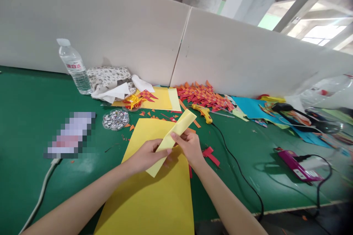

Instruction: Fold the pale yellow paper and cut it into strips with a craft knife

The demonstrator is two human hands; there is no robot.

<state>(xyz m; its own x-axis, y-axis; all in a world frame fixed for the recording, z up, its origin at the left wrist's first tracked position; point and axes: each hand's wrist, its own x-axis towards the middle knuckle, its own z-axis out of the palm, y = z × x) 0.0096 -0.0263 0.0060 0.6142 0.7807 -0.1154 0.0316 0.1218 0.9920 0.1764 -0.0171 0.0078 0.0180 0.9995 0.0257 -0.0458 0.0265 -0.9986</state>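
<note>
Likely light and limp, the folded pale-yellow paper strip (165, 144) probably creases readily; its long edges seem the best hold. It slants above the yellow sheet (154, 205) on the green tabletop (228, 180). Left hand (149, 154) and right hand (191, 146) both pinch it, thumbs uppermost, forearms angled inward.

on the left we lose the phone (70, 134) to blocky blur; near us the yellow sheet (151, 202) runs out of view, and the pale strip (166, 143) hides fingertips of the right hand (192, 148).
</note>
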